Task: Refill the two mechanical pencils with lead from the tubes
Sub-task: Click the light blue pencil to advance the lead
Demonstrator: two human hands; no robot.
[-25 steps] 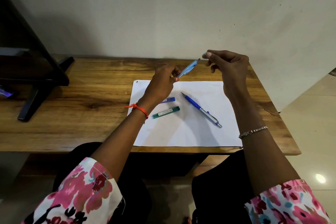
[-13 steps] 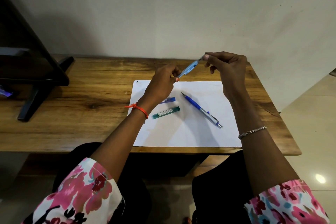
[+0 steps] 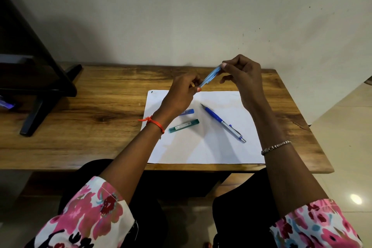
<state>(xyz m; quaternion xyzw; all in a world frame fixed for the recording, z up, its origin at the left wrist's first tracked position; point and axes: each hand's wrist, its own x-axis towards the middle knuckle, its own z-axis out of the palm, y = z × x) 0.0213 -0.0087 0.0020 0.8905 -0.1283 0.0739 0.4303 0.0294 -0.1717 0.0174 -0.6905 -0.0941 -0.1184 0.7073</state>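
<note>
A light blue mechanical pencil (image 3: 211, 76) is held tilted above the table's far edge. My left hand (image 3: 181, 94) grips its lower end, and my right hand (image 3: 242, 74) pinches its upper end between thumb and fingertips. On the white paper sheet (image 3: 211, 147) lie a dark blue and silver mechanical pencil (image 3: 223, 123), a green lead tube (image 3: 184, 126) and a blue lead tube (image 3: 187, 111), partly hidden behind my left wrist.
The wooden table (image 3: 90, 123) stands against a pale wall. A black stand with a slanted leg (image 3: 40, 94) occupies the left end. The table's right edge drops to a tiled floor (image 3: 350, 147).
My right hand has moved down onto the pencil's upper end and now pinches it, covering the tip that showed before. My left hand keeps its grip.
</note>
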